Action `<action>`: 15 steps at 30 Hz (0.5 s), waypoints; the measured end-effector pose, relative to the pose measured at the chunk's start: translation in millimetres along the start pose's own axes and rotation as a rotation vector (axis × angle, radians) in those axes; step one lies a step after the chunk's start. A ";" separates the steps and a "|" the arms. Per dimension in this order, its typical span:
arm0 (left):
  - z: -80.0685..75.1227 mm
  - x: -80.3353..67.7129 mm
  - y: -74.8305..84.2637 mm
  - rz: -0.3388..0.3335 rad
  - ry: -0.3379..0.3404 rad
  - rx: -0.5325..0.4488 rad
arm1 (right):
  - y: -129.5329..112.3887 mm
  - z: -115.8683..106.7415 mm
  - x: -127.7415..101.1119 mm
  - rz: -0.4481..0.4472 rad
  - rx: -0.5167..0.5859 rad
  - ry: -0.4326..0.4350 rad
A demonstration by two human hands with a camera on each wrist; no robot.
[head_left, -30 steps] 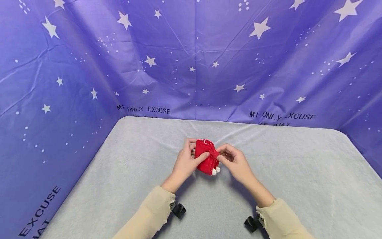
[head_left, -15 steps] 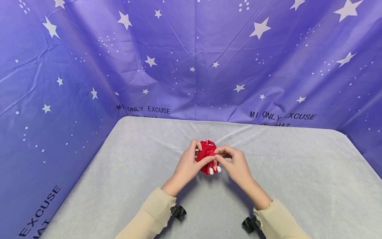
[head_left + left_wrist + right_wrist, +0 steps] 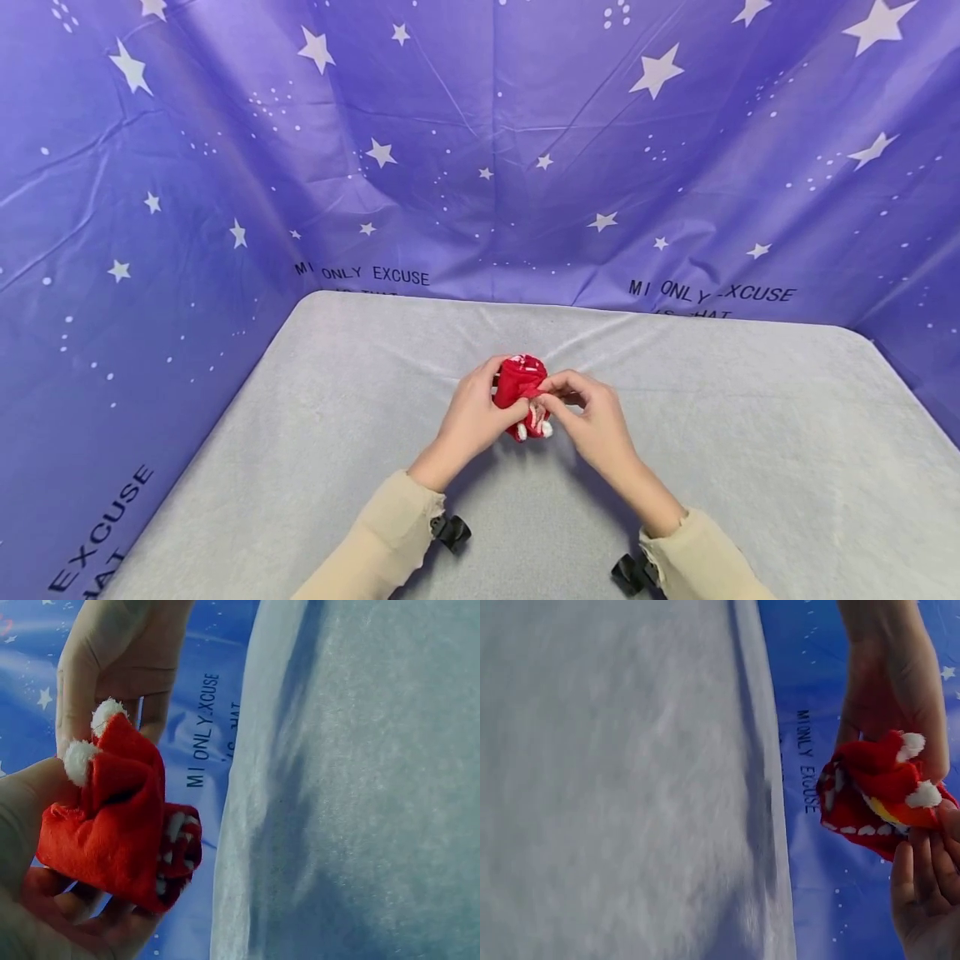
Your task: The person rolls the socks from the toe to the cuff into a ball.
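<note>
Both hands hold a small red pouch (image 3: 521, 387) above the table (image 3: 750, 433), near centre: left hand (image 3: 471, 417) cups it at 9 o'clock, right hand (image 3: 592, 421) pinches its neck. Soft, light, probably plush; best gripped at the neck.

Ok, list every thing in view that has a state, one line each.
red fabric pouch: bunched up, held above the table between both hands.
white pompoms: dangling below the pouch.
left hand: gripping the pouch.
right hand: pinching the pouch's gathered end.
grey table cover: spread flat, lightly creased.

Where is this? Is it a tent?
Probably not a tent: it looks like a small indoor work corner. A grey cloth-covered table stands against a purple starry sheet, and two hands work a little red cloth pouch.
</note>
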State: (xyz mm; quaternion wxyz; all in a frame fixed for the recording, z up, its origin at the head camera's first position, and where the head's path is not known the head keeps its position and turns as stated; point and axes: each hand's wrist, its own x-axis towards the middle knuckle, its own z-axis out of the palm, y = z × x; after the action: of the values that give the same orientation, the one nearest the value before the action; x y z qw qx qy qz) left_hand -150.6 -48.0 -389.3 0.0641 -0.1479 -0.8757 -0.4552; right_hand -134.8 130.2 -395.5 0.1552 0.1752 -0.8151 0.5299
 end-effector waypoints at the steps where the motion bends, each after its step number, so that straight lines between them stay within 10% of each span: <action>1: -0.3 0.4 0.6 0.000 -0.005 0.010 | -0.5 0.0 -0.5 0.023 0.044 0.004; 15: -0.1 -1.4 4.2 0.030 -0.164 -0.098 | -1.6 -14.7 0.3 0.336 0.605 -0.182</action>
State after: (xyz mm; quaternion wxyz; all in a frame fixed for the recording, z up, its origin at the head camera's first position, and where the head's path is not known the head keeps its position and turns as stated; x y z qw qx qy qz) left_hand -148.0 -46.1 -386.3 -0.0085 -0.2006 -0.8524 -0.4829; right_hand -133.4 143.1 -388.2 -0.0661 0.1232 -0.6491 0.7477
